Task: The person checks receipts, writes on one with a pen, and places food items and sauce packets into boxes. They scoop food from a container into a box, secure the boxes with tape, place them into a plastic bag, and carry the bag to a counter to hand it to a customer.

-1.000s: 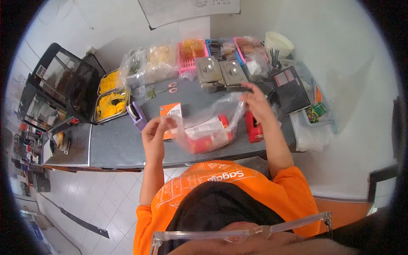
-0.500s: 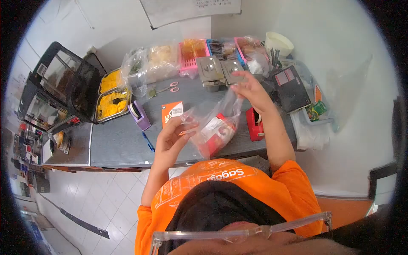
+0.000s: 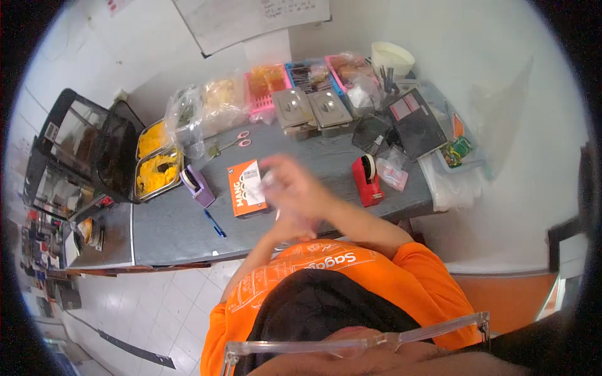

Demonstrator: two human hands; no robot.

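My right hand [image 3: 298,187] is smeared by motion beside the orange box [image 3: 239,199]. A pale, see-through bit shows at its fingers, too blurred to name. Just below and nearer my body is my left hand [image 3: 293,227], its fingers largely hidden behind the right hand and wrist. The clear bag with red packets cannot be made out; my hands and forearms cover that area. The orange box carries white lettering and a white label. A blue pen [image 3: 214,223] and a purple tape dispenser [image 3: 198,188] lie left of it.
A red tape dispenser [image 3: 366,182] and a small clear packet [image 3: 393,169] are on the right. Lidded steel containers [image 3: 329,109], coloured baskets [image 3: 266,81] and scissors [image 3: 243,139] are farther back. Trays of yellow food [image 3: 158,174] stand by a black display case [image 3: 81,138].
Both hands have come together close to my body; the right has swung down and left from the steel containers. The bag with red packets has gone from sight. The camera view has shifted.
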